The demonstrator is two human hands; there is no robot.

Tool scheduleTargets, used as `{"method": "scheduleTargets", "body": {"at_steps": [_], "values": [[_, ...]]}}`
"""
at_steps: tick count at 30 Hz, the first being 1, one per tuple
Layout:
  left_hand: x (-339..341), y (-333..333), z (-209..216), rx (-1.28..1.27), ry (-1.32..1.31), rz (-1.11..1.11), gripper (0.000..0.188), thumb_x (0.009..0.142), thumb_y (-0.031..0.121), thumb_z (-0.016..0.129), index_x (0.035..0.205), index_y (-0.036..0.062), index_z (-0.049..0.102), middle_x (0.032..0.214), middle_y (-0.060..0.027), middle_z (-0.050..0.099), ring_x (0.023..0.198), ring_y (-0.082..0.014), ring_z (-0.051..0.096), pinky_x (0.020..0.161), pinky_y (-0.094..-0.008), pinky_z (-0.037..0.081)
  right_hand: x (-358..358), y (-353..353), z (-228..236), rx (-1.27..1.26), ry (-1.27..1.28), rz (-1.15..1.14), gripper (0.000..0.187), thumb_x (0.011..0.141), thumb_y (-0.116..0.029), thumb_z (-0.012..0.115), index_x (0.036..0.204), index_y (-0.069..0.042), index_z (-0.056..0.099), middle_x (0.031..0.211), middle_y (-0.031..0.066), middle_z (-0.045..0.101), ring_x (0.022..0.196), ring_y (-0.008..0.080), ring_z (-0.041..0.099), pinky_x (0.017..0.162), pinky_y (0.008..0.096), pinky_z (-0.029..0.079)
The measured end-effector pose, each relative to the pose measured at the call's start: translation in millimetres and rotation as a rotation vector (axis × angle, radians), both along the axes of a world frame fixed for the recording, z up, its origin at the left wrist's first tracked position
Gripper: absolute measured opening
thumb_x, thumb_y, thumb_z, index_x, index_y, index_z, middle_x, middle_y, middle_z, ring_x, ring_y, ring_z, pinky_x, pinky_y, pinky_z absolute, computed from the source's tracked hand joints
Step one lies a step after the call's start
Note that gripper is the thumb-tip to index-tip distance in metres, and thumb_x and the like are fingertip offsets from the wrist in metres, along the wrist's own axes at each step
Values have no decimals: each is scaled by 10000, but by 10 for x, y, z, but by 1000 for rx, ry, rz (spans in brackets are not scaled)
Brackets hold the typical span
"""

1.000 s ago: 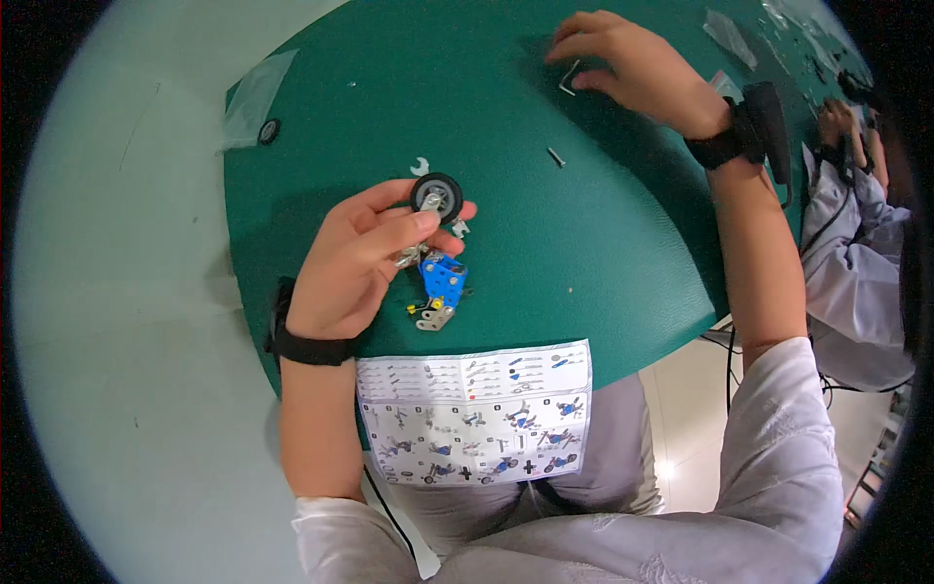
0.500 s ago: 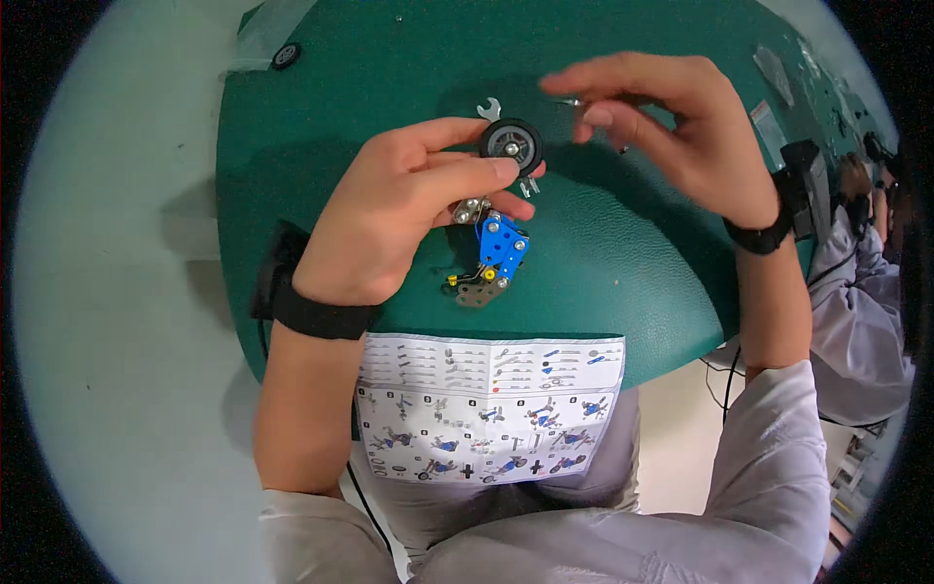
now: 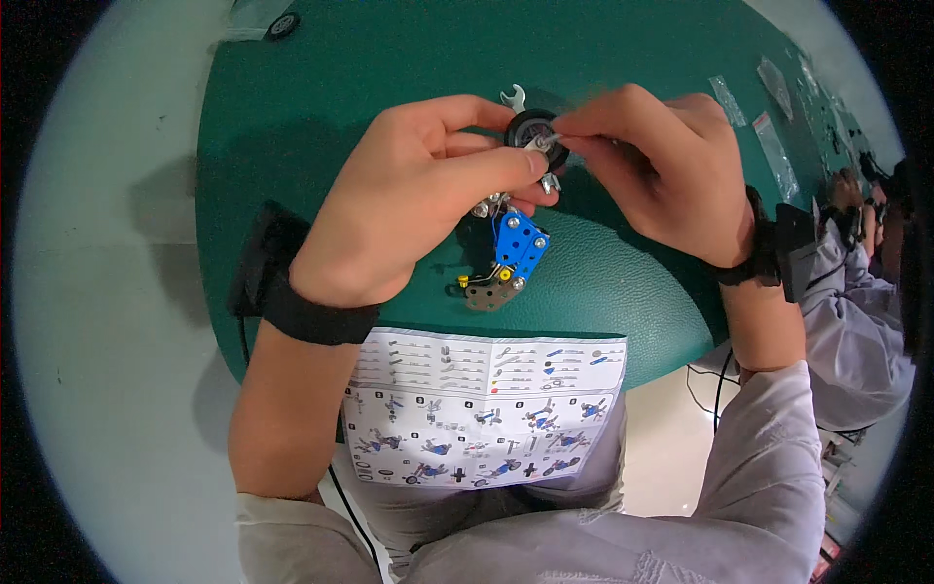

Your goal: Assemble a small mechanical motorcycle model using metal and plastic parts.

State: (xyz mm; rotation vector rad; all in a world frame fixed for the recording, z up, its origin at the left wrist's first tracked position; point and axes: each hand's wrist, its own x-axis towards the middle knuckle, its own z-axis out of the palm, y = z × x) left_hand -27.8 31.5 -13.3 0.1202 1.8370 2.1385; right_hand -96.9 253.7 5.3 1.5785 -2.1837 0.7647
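Note:
My left hand (image 3: pixel 399 200) is closed round a small black-tyred toy wheel (image 3: pixel 519 128), with thumb and fingers at its edge. An open-ended spanner (image 3: pixel 514 96) sticks out past the wheel from the same hand. Below the fingers extends a part-built metal model with blue perforated plates (image 3: pixel 520 245), yellow ends and a grey perforated plate (image 3: pixel 488 296). My right hand (image 3: pixel 671 165) pinches a thin silvery piece (image 3: pixel 553 139) against the wheel's hub; its kind is hard to make out. The fingers partly hide the hub.
A printed instruction sheet (image 3: pixel 486 409) lies across my lap at the edge of the green table (image 3: pixel 341 58). Another small wheel (image 3: pixel 282 26) is at the far left. Clear plastic bags (image 3: pixel 775 154) lie on the right, where another person's grey sleeve (image 3: pixel 856 321) shows.
My right hand has come down and left, bringing its silvery piece to the wheel's hub. My left hand, with wheel, spanner and model, has shifted slightly right.

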Motion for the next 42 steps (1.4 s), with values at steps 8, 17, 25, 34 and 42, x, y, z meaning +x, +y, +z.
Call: {"method": "scheduleTargets", "body": {"at_steps": [8, 17, 25, 34, 42], "values": [[9, 32, 17, 0, 23, 52, 268, 960, 77, 658, 1200, -35, 616, 1031, -131, 747, 949, -184, 731, 850, -289, 563, 62, -3, 23, 79, 139, 9, 198, 828, 44, 734, 1009, -12, 675, 814, 110, 702, 620, 261, 689, 526, 324, 514], [163, 188, 121, -282, 294, 334, 245, 933, -35, 678, 1162, -60, 594, 1012, -148, 758, 913, -126, 714, 795, -237, 567, 232, -62, 89, 187, 260, -93, 321, 754, 100, 737, 1062, 48, 666, 841, 141, 705, 654, 266, 704, 535, 332, 541], [176, 227, 9, -374, 584, 439, 273, 891, -57, 707, 1144, -33, 610, 1013, -126, 767, 894, -109, 708, 779, -233, 560, 155, -99, -16, -119, 336, -5, 320, 764, 32, 735, 1076, 60, 671, 874, 139, 716, 656, 240, 710, 521, 314, 556], [185, 235, 59, -489, 769, 523, 298, 853, -60, 729, 1133, -38, 630, 1044, -145, 773, 978, -135, 728, 802, -250, 568, 197, -65, -6, -143, 285, -17, 302, 763, 42, 784, 1047, 39, 684, 914, 152, 734, 652, 238, 715, 529, 305, 563], [215, 255, 37, -486, 768, 522, 311, 842, -66, 739, 1129, -47, 623, 1087, -156, 767, 1012, -150, 727, 863, -270, 577, 230, -90, -42, -163, 324, -23, 308, 764, 59, 772, 1059, 61, 685, 918, 168, 739, 647, 220, 716, 533, 297, 570]]}}
